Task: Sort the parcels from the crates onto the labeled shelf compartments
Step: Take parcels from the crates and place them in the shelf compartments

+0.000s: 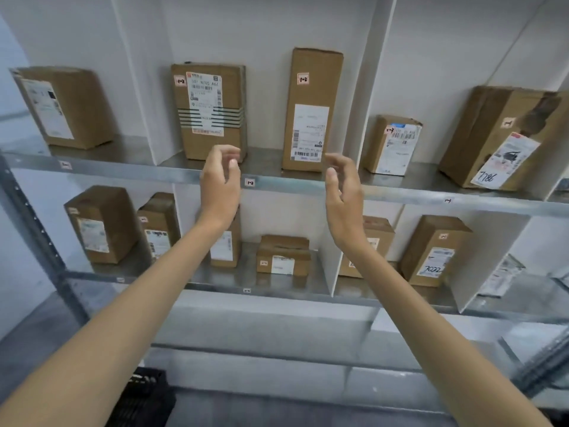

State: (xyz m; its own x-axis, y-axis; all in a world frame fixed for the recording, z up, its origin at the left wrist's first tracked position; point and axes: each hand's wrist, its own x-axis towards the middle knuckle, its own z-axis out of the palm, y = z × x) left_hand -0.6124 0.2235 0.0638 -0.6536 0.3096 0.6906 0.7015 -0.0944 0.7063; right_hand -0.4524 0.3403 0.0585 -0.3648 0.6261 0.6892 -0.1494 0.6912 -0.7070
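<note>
Hands: our left hand (220,183) and right hand (343,192) hang apart and empty, fingers loosely curled, before the 1-2 bay.
Parcels: tall box (312,109) and banded box (212,110) stand upright there.
Handling: we judge them stiff, probably light; take the narrow sides.
Materials: matte cardboard, glossy labels, smooth metal shelf (277,184).

Beyond the left hand (220,183) stands a brown cardboard parcel (209,110) with a white label crossed by dark green stripes. Just past the right hand (343,192) a taller brown parcel (312,109) carries a white barcode label. Between the hands runs the grey metal shelf edge (286,184), with a white tag (250,182) lettered in black.
</note>
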